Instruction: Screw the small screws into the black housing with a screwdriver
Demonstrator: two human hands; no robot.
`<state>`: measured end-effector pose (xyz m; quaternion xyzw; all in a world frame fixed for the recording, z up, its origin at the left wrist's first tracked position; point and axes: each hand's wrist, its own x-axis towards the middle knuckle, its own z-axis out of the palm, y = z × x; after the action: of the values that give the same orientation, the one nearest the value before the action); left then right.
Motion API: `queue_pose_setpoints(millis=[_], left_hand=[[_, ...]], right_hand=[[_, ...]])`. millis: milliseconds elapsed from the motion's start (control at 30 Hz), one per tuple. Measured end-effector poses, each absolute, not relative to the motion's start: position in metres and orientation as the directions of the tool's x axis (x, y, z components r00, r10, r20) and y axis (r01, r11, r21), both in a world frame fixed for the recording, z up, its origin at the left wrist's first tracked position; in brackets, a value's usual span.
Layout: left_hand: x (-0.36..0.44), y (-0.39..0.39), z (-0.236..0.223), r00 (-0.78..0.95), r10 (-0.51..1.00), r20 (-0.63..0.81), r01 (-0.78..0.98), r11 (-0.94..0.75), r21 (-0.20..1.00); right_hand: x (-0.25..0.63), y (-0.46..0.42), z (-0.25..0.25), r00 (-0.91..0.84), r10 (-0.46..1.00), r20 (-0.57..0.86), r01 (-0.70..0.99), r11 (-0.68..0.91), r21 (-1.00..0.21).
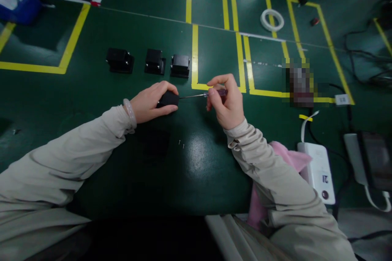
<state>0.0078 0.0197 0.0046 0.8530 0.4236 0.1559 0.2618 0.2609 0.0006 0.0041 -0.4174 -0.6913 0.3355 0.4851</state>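
My left hand (152, 102) is closed around a small black box-like part (169, 100) and holds it on the green table. Between the fingers of my right hand (226, 100) is a screwdriver (221, 92) with a clear purplish handle. Its thin metal shaft lies nearly level, and the tip meets the right side of the black part. Two small screws (181, 144) lie on the table below my hands. Beyond my left hand stand three similar black parts, the left one (119, 60), the middle one (154, 61) and the right one (180, 65).
Yellow tape (194, 57) marks rectangles on the green table (196, 187). A roll of white tape (272, 20) lies at the back right. On the right are a white power strip (318, 171), cables and a pink cloth (288, 157). A blue bin (20, 0) stands far left.
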Motion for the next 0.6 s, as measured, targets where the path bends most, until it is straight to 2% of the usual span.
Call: queue_pose_setpoints(millis=[300,467,600], left_hand=[[0.0060,0.0177,0.0096,0.606,0.795,0.020,0.643,-0.505,0.575],[0.0059,0.0195,0.0083,0.615,0.788,0.035,0.635,-0.520,0.571],[0.0076,0.0175,0.0084,0.604,0.795,0.052,0.627,-0.515,0.584]], right_hand=[[0.2618,-0.0003,0.0068,-0.155,0.928,0.338,0.306,0.370,-0.877],[0.2619,0.0002,0.0039,-0.177,0.901,0.396,0.268,0.431,-0.862],[0.2622,-0.0001,0.0036,-0.182,0.909,0.375,0.274,0.413,-0.869]])
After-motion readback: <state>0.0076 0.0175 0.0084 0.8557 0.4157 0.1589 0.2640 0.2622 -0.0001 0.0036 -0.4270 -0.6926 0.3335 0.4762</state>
